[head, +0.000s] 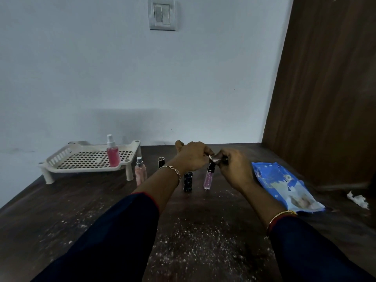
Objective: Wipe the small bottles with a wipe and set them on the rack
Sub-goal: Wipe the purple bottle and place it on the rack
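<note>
Desk (203, 237): dark wood, the near middle scattered with white specks.
Sleeves: dark blue, reaching in from the near edge on both sides.
Wipes pack (284, 186): blue, lying flat at the right, well apart from the bottles.
Crumpled tissue (358, 199): white scrap, far right of the pack.
Black bottle (188, 181): speckled, upright, partly behind the left wrist.
Lilac tube (209, 176): black cap, slightly tilted, directly under the hands; whether its base rests on the desk cannot be told.
Left hand (191, 157): fingers curled, pinching the wipe (214, 159) above the tube's cap.
Right hand (234, 167): fingers curled, pinching the same wipe from the other side.
Peach spray bottle (140, 173): upright, just beside the rack's near right leg.
Black-capped bottle (161, 162): upright, partly hidden by the left forearm.
Rack (61, 155): cream, perforated, on legs, far left.
Red spray bottle (113, 153): upright on the rack's right part.
Wall switch (162, 14): high on the far wall.
</note>
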### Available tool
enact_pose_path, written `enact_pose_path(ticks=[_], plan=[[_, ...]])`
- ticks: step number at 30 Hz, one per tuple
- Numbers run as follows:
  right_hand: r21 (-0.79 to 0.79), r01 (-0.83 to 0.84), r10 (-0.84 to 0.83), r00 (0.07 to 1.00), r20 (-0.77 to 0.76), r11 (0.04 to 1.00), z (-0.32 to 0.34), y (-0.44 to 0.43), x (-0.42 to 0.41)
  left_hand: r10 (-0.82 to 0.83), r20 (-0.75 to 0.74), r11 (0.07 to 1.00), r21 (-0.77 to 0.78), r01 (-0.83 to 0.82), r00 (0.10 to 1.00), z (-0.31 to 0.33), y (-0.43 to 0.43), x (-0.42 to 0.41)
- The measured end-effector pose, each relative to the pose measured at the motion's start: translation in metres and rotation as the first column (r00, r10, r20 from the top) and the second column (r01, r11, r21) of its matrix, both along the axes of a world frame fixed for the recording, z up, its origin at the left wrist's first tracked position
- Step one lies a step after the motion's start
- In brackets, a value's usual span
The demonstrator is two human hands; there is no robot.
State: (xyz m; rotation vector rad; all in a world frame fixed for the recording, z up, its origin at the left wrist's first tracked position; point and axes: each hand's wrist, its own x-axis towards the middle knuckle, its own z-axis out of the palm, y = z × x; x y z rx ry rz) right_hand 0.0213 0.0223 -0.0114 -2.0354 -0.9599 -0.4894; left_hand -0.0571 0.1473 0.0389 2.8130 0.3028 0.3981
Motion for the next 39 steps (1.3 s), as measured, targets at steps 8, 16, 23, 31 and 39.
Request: enact_pose_path(ticks=[8,16,23,31,39], plan=[[0.109,-0.038,0.058,0.981,-0.183,0.993,-0.006,-0.01,0.004,-0.064,0.01,0.983,-0.17,0.065,0.998,0.0,0.001,0.001],[0.341,-0.038,0.185,0.894,-0.409,0.939,0.0,-0.007,-0.013,-0.022,0.026,0.985,-0.173,0.026,0.999,-0.001,-0.002,-0.011],[0.384,-0.027,0.208,0.875,-0.438,0.923,0.01,-0.017,-0.041,-0.048,0.164,0.93,-0.352,0.104,0.985,0.0,-0.003,-0.05],[0.519,-0.088,0.362,0.813,-0.455,0.85,0.007,-0.047,-0.114,-0.044,0.237,0.898,-0.416,0.142,0.971,-0.012,-0.035,-0.12],[0.553,-0.046,0.373,0.785,-0.495,0.832,-0.01,-0.072,-0.153,0.01,0.271,0.881,-0.457,0.12,0.963,-0.027,-0.066,-0.159]])
